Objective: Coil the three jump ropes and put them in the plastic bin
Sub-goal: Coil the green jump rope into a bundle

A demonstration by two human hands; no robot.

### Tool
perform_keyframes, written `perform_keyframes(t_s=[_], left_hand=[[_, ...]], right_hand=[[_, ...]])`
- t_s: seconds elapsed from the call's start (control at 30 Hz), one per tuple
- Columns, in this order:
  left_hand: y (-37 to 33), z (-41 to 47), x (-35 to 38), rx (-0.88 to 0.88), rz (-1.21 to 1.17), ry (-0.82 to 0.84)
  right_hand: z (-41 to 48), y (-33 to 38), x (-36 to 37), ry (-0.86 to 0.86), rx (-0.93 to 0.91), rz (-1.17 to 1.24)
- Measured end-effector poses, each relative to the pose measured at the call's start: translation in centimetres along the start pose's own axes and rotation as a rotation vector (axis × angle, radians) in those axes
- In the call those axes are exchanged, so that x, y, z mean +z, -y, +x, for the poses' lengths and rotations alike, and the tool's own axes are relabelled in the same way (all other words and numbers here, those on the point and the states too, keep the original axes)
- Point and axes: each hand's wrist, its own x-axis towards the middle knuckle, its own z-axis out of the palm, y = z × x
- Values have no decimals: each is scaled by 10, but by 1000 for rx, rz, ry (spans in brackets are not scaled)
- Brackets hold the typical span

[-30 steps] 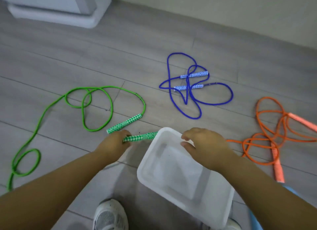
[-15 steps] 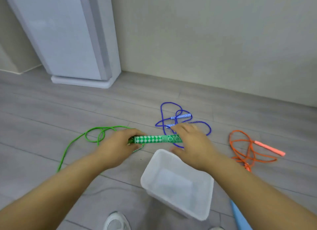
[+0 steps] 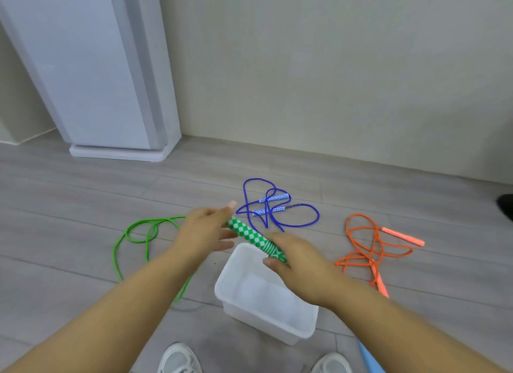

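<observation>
Your left hand [image 3: 204, 231] and right hand [image 3: 298, 257] both grip the green rope handles [image 3: 254, 238] above the empty bin [image 3: 302, 327].

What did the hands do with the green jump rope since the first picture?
The left hand lifted the green handles off the floor, and the right hand left the plastic bin rim to take hold of them too. Both hands now hold them above the bin. The green cord trails on the floor. The blue rope, orange rope and bin stayed put.
</observation>
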Motion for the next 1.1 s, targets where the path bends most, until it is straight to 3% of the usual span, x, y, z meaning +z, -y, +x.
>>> perform_keyframes(t_s=[0.1,0.17,0.3,0.37,0.53,0.67,0.8,0.9,1.03,1.1], left_hand=[[2,-4,7,105,-118,-39],[3,-5,5,161,-86,16],[4,-8,-5,185,174,250],[4,-11,-9,143,207,352],[0,-16,-13,90,172,511],[-2,-11,-17,160,234,391],[-1,-2,-31,210,276,253],[-3,6,-46,262,401,164],[7,18,-56,281,732,135],[9,21,-55,242,777,178]], right_hand=[[-4,9,6,129,-47,97],[-3,11,4,171,22,227],[7,-8,-4,-45,189,237],[12,-16,-5,-113,185,202],[29,-16,2,-20,41,214],[39,-13,-2,61,124,357],[45,-31,-17,-95,211,152],[40,-51,-31,-225,301,128],[23,-68,-48,-321,368,302],[19,-67,-51,-333,379,393]])
